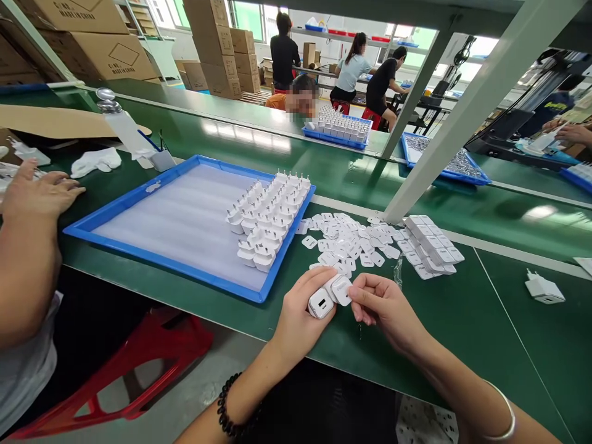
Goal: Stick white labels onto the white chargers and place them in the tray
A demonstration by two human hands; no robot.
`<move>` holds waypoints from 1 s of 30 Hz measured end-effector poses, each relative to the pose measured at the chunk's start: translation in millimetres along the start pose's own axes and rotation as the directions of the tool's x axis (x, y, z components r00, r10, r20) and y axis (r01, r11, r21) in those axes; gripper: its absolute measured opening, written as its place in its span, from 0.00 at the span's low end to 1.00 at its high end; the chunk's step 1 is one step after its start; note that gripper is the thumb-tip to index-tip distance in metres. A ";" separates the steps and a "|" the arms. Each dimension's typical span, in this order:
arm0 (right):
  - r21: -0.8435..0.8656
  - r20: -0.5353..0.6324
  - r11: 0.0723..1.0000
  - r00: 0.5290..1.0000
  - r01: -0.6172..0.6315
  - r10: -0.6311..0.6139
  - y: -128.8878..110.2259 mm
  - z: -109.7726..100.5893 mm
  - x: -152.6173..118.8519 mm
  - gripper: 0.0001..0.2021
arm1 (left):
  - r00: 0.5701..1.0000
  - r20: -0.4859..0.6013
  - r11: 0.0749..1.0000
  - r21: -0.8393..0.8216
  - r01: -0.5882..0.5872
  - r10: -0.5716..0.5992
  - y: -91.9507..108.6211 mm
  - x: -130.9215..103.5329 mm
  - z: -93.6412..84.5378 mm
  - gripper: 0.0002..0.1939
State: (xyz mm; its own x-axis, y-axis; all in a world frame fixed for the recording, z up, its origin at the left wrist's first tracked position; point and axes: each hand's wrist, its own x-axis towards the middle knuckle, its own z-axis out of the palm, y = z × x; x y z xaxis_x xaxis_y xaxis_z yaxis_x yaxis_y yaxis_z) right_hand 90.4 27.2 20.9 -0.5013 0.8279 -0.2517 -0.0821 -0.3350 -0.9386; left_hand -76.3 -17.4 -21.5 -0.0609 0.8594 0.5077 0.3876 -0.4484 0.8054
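Observation:
In my left hand are two white USB chargers side by side, the fingers wrapped around them. The left USB charger faces me and shows its dark port. My right hand is closed in a pinch at the right edge of a thin white face piece, which lies over the front of the other charger. Just beyond my hands is a loose heap of white slotted face pieces. Neat stacks of similar white pieces stand to its right.
A blue-rimmed tray to the left holds rows of white chargers, prongs up. One charger lies at right. A slanted post rises behind the stacks. A co-worker's hand rests at far left, above a red stool.

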 end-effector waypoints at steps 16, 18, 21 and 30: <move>-0.042 -0.026 0.999 1.000 -0.015 0.014 -0.3 0.7 -3.8 0.18 | 0.999 0.012 0.998 0.040 -0.048 0.048 2.1 0.5 0.0 0.18; -0.048 -0.033 0.999 0.999 -0.015 0.013 0.1 0.9 -3.9 0.18 | 0.998 0.019 0.997 0.046 -0.056 0.055 2.4 -0.3 0.1 0.19; -0.083 -0.049 0.997 0.999 0.001 -0.005 0.6 1.1 -3.2 0.19 | 0.998 0.021 0.997 0.048 -0.060 0.059 3.0 -1.2 0.1 0.19; -0.253 -0.072 0.967 0.996 0.030 -0.050 3.1 1.5 -2.5 0.22 | 0.998 0.018 0.998 -0.019 0.056 -0.056 6.7 1.4 -1.5 0.19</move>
State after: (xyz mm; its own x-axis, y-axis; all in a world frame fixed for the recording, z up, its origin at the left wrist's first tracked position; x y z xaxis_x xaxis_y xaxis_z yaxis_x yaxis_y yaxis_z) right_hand 90.1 23.4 18.9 -0.4334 0.8738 -0.2206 0.1232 -0.1850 -0.9750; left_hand -75.2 -19.6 -15.0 -0.0661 0.8873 0.4564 0.3662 -0.4039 0.8383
